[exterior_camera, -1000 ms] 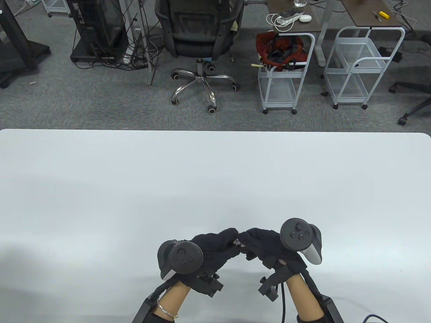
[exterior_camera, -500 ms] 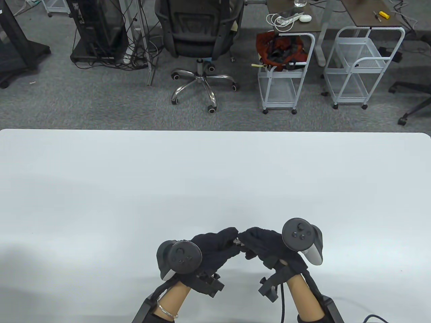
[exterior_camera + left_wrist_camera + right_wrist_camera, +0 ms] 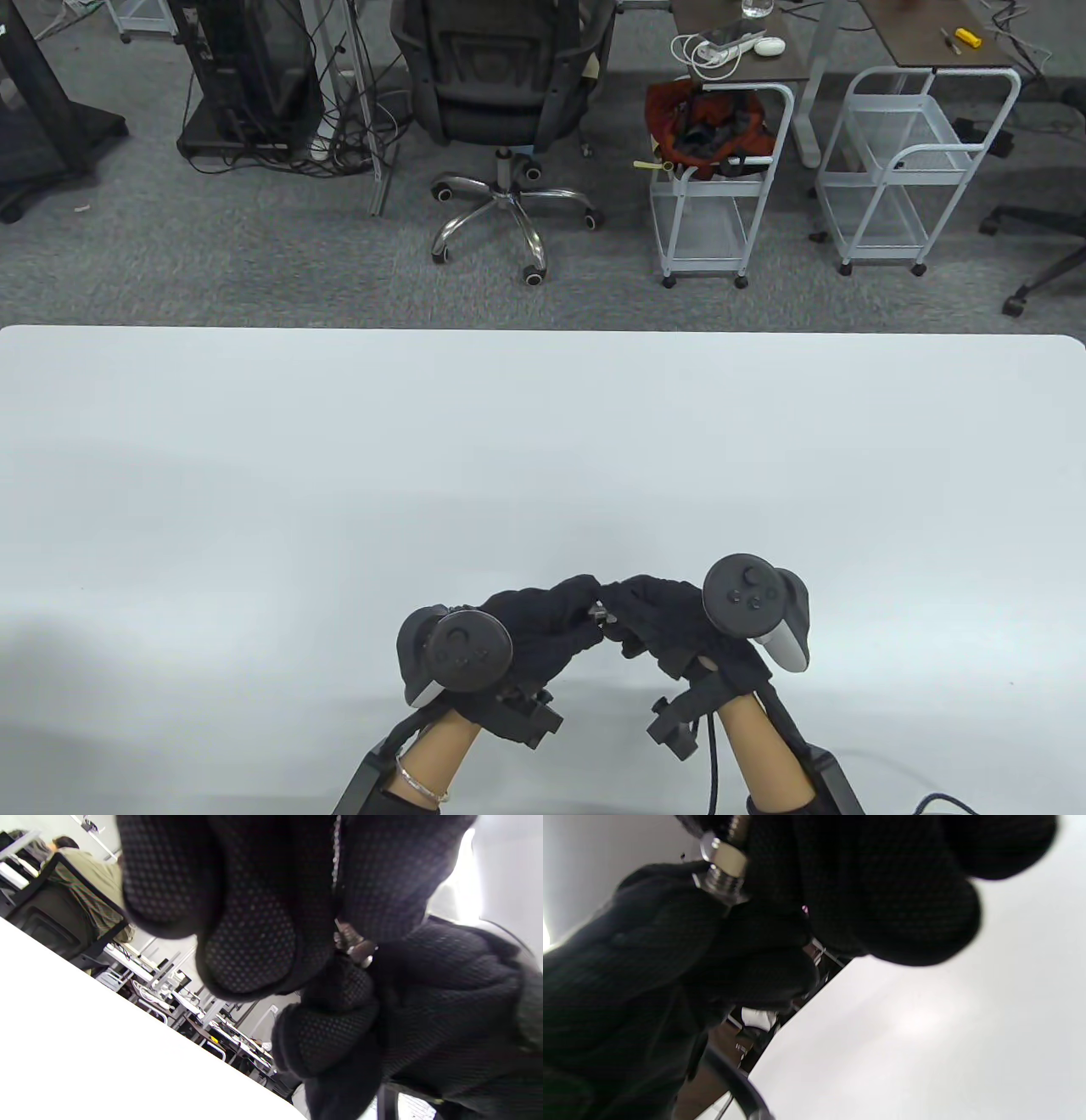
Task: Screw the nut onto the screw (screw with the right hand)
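White table (image 3: 543, 441) filled the lower half of the table view, with an office chair (image 3: 501, 93) and wire carts (image 3: 721, 170) on the grey carpet behind it. Near the front edge, the left hand (image 3: 543, 624) and right hand (image 3: 657, 620) met fingertip to fingertip above the surface.

In the right wrist view the nut (image 3: 723, 857) sat on the threaded screw (image 3: 720, 885), with the right fingers (image 3: 882, 899) closed round the nut; the left fingers (image 3: 250, 955) pinched the screw's other end, most of it hidden by the gloves. How far the nut had travelled could not be told.

The likeliest trouble was cross-threading, if the nut tilted against the screw while being turned. Thick glove fabric dulled the feel, so the nut might slip between regrips and drop to the table, or the screw might spin in the left pinch without the nut advancing.
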Demonstrator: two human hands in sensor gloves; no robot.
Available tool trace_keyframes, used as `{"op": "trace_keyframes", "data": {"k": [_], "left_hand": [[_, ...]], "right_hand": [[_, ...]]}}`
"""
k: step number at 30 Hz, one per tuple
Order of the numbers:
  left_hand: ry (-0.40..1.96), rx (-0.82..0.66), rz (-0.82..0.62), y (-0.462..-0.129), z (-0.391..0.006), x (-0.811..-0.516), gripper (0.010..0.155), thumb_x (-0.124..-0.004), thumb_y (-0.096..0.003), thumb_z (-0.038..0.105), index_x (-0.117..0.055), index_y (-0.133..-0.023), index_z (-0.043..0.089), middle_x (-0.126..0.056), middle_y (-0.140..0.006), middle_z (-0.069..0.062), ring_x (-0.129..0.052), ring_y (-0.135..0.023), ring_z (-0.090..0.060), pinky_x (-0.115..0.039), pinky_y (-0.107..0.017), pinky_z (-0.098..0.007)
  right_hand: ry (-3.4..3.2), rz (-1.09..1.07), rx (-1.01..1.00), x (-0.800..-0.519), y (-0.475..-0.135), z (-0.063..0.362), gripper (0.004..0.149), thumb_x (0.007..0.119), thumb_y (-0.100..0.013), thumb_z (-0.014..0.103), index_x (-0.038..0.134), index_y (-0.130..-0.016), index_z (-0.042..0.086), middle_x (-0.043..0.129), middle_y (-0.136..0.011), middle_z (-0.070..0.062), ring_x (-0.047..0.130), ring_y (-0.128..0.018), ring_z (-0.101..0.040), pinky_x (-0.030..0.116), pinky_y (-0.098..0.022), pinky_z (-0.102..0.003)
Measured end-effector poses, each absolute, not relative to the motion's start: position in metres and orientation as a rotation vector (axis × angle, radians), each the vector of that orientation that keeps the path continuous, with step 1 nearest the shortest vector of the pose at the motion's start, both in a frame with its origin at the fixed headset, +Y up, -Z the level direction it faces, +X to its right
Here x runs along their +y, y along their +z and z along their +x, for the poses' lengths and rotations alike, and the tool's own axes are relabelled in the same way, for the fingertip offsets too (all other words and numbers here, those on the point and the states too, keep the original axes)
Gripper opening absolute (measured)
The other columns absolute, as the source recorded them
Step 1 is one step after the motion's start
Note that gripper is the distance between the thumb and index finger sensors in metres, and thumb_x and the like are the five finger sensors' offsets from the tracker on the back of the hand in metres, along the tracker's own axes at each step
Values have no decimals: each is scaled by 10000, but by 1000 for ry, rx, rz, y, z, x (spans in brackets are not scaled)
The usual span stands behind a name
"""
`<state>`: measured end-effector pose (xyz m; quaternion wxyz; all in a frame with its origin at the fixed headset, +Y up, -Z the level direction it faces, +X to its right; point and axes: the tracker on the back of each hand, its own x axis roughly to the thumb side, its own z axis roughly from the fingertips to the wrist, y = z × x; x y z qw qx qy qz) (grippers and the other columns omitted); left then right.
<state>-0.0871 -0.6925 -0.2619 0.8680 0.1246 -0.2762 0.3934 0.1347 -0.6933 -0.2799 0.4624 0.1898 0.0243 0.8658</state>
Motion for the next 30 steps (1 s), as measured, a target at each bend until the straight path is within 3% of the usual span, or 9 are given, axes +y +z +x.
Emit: {"op": "trace_keyframes", "data": {"k": [3,6,11,13,16,21,23,27,30], "left_hand": [[823,-563,264,-262,-88,-693,484,-883,-382,429,-928,-773,147,-1149,-546,35,-1148,-386,-88,-955,-345,-271],[791,-549,292,-261,-89,-691,483,-882,-383,429,-931,-772,147,-1149,-546,35,-1148,-387,-87,-955,-345,-270],[831,-566,265,-263,-89,-692,481,-883,-378,432,-935,-766,152,-1150,-542,39,-1147,-385,-86,-954,-345,-270],[850,-564,251,-264,-90,-693,481,-886,-376,433,-935,-766,156,-1150,-541,40,-1148,-384,-86,-954,-344,-272],[823,-534,281,-263,-91,-692,479,-883,-380,429,-935,-768,155,-1149,-544,37,-1148,-384,-88,-955,-343,-270],[829,-567,263,-263,-89,-692,479,-886,-374,432,-939,-760,153,-1150,-540,43,-1148,-383,-84,-955,-344,-270],[854,-565,255,-264,-90,-692,478,-889,-372,435,-941,-758,159,-1150,-539,44,-1147,-383,-86,-955,-343,-271],[819,-538,283,-262,-90,-691,475,-887,-376,431,-940,-760,156,-1150,-541,43,-1148,-381,-87,-955,-341,-270],[813,-553,283,-262,-89,-691,476,-887,-373,432,-943,-757,157,-1152,-537,44,-1148,-381,-83,-956,-342,-268]], "right_hand": [[2131,502,149,-693,-280,136,472,625,-602,402,884,-653,11,999,-560,-223,1043,-339,-296,795,-335,-501],[2114,558,286,-693,-281,135,515,714,-581,441,790,-792,-23,916,-708,-276,1005,-484,-345,757,-416,-534],[2140,475,88,-695,-279,133,460,614,-605,378,891,-627,11,1007,-528,-216,1046,-306,-287,801,-318,-496],[2134,491,139,-694,-280,134,471,603,-609,386,880,-653,8,997,-558,-227,1042,-333,-303,794,-333,-503],[2119,557,268,-694,-280,133,516,706,-584,432,794,-792,-32,915,-710,-290,1005,-485,-357,756,-413,-540],[2141,472,67,-696,-279,132,458,618,-604,384,896,-618,21,1010,-525,-210,1045,-303,-288,801,-317,-495],[2131,469,95,-696,-279,134,465,611,-606,390,892,-626,21,1007,-535,-214,1045,-310,-292,799,-321,-496],[2144,561,272,-694,-279,133,514,705,-586,431,781,-803,-29,903,-726,-284,999,-501,-353,751,-424,-539],[2171,507,99,-695,-279,134,467,634,-602,411,876,-672,17,991,-586,-217,1042,-362,-295,796,-350,-499]]}}
